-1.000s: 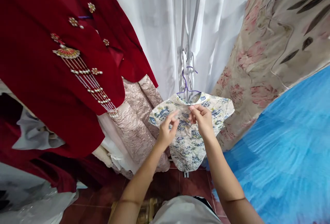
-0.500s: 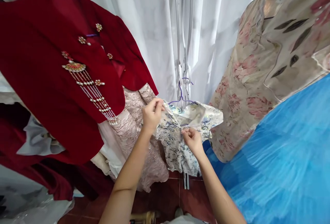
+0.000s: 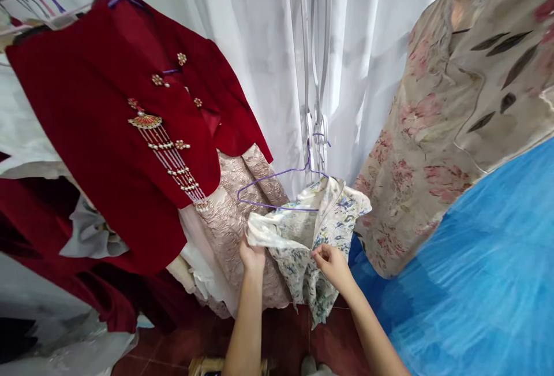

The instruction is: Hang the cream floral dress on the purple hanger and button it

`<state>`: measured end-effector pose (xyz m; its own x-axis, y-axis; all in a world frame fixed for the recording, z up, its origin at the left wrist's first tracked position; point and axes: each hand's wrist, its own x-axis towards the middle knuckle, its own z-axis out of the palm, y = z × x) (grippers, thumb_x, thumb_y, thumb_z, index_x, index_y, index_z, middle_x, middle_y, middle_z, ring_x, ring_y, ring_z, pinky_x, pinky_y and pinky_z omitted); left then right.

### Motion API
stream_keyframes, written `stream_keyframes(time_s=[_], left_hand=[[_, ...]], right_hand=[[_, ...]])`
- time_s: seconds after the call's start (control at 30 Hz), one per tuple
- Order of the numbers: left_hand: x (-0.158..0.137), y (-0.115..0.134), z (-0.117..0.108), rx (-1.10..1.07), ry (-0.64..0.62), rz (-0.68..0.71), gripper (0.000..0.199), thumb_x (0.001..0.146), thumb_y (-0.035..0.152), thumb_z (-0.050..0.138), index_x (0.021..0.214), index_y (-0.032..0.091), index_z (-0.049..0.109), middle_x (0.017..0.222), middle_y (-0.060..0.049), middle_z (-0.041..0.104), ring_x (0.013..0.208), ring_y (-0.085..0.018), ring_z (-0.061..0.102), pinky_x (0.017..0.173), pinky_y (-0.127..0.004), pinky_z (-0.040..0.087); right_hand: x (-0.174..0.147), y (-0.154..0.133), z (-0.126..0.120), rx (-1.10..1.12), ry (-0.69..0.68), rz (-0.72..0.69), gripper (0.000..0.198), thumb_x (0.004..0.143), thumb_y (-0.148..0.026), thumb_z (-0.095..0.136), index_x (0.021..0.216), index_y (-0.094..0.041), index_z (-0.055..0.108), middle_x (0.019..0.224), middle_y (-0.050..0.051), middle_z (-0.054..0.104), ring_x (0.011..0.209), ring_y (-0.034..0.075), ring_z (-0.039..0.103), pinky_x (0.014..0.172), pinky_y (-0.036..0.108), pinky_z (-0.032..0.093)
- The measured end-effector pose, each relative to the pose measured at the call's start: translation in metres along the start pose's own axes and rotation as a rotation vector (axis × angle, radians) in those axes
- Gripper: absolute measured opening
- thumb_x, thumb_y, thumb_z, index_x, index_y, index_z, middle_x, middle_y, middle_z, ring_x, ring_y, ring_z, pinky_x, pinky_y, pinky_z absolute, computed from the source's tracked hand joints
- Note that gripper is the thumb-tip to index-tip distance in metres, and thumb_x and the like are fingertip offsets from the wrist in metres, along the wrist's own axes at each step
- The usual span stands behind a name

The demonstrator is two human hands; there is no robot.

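Observation:
A white floral garment [image 3: 341,220] with blue and green print hangs by its right shoulder from a purple hanger [image 3: 277,175]. The left arm of the hanger is bare. My left hand [image 3: 253,254] holds the garment's left shoulder, below and apart from the hanger; its fingers are partly hidden by the cloth. My right hand [image 3: 331,263] pinches the front edge of the garment near the middle of the neckline. The hanger hooks onto a white metal stand [image 3: 318,104].
A red velvet jacket [image 3: 99,127] with a beaded brooch hangs at left over a pink brocade skirt [image 3: 234,226]. On the right are a beige floral dress [image 3: 415,151] and blue tulle [image 3: 476,266]. White curtains [image 3: 264,52] hang behind; the floor [image 3: 285,335] is red tile.
The garment's left shoulder has come off the hanger and moved down with my left hand, baring the hanger's left arm. My right hand has lowered slightly, still pinching the front edge.

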<state>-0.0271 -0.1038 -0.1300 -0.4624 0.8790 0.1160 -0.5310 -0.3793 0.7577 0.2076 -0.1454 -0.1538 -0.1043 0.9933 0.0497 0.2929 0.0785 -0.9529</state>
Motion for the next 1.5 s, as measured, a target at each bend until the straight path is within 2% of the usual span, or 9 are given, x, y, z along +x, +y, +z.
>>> stream_keyframes(time_s=[0.17,0.27,0.43,0.53,0.67,0.83,1.07,1.27,1.5], left_hand=[[-0.073,-0.032,0.022,0.304,-0.191,-0.045,0.043,0.092,0.060,0.055,0.077,0.019,0.059,0.069,0.000,0.061,0.066,-0.017,0.060,0.063,-0.028,0.049],[-0.100,-0.022,0.051,0.623,-0.513,0.066,0.042,0.097,0.055,0.051,0.080,0.019,0.063,0.069,-0.001,0.058,0.066,-0.016,0.055,0.064,-0.027,0.046],[-0.118,-0.008,0.092,0.853,-0.913,0.286,0.031,0.097,0.044,0.055,0.084,0.019,0.070,0.089,-0.007,0.062,0.091,-0.021,0.059,0.089,-0.033,0.047],[-0.129,-0.025,0.083,0.701,-1.034,0.046,0.042,0.099,0.054,0.047,0.105,0.019,0.068,0.103,-0.010,0.065,0.099,-0.023,0.061,0.090,-0.033,0.050],[-0.149,-0.054,0.037,0.620,-1.141,-0.345,0.046,0.094,0.059,0.054,0.107,0.018,0.071,0.089,-0.007,0.070,0.085,-0.022,0.063,0.078,-0.031,0.052],[-0.147,-0.044,-0.012,0.901,-1.040,-0.413,0.033,0.084,0.046,0.066,0.082,0.014,0.074,0.072,-0.001,0.067,0.069,-0.018,0.058,0.066,-0.026,0.046],[-0.087,0.029,-0.013,0.963,-0.699,0.017,0.020,0.080,0.036,0.070,0.078,0.017,0.074,0.074,-0.004,0.070,0.071,-0.019,0.061,0.067,-0.027,0.047],[-0.049,0.083,0.001,0.774,-0.953,-0.076,0.060,0.080,0.075,0.060,0.075,0.017,0.075,0.068,-0.009,0.067,0.058,-0.019,0.061,0.055,-0.027,0.046],[-0.005,0.106,0.002,0.889,-0.839,0.097,0.022,0.076,0.039,0.077,0.087,0.020,0.076,0.081,-0.007,0.070,0.074,-0.022,0.066,0.066,-0.027,0.051]], right_hand=[[-0.018,0.017,-0.021,-0.156,0.094,0.050,0.019,0.075,-0.034,0.066,0.086,-0.019,0.067,0.085,0.008,0.072,0.079,0.027,0.067,0.075,0.037,0.050],[-0.039,0.005,-0.034,-0.090,0.063,-0.115,0.052,0.066,-0.027,0.075,0.117,-0.022,0.066,0.123,0.010,0.068,0.114,0.030,0.062,0.098,0.041,0.048],[-0.066,-0.024,-0.045,0.109,-0.153,-0.067,0.012,0.079,-0.029,0.068,0.078,-0.018,0.064,0.074,0.000,0.064,0.072,0.020,0.060,0.070,0.030,0.050],[-0.079,-0.029,-0.056,0.264,-0.160,-0.011,0.026,0.081,-0.036,0.069,0.067,-0.019,0.056,0.059,-0.004,0.051,0.056,0.013,0.045,0.057,0.025,0.040],[-0.097,-0.019,-0.091,0.403,-0.211,0.068,0.029,0.075,-0.044,0.077,0.076,-0.017,0.067,0.066,0.000,0.063,0.058,0.015,0.053,0.057,0.026,0.043],[-0.110,0.012,-0.151,0.479,0.002,0.129,0.031,0.055,-0.043,0.083,0.071,-0.020,0.070,0.062,0.005,0.069,0.056,0.023,0.062,0.055,0.032,0.048],[-0.094,0.018,-0.164,0.508,0.227,0.013,0.029,0.066,-0.049,0.069,0.081,-0.025,0.071,0.060,0.008,0.066,0.059,0.030,0.066,0.064,0.044,0.052],[-0.078,-0.005,-0.150,0.518,0.272,-0.043,0.027,0.077,-0.051,0.062,0.067,-0.027,0.053,0.053,0.001,0.049,0.056,0.025,0.057,0.062,0.038,0.049],[-0.066,-0.030,-0.149,0.296,-0.095,-0.103,0.026,0.076,-0.043,0.076,0.067,-0.022,0.065,0.063,0.002,0.058,0.057,0.019,0.051,0.053,0.029,0.039]])
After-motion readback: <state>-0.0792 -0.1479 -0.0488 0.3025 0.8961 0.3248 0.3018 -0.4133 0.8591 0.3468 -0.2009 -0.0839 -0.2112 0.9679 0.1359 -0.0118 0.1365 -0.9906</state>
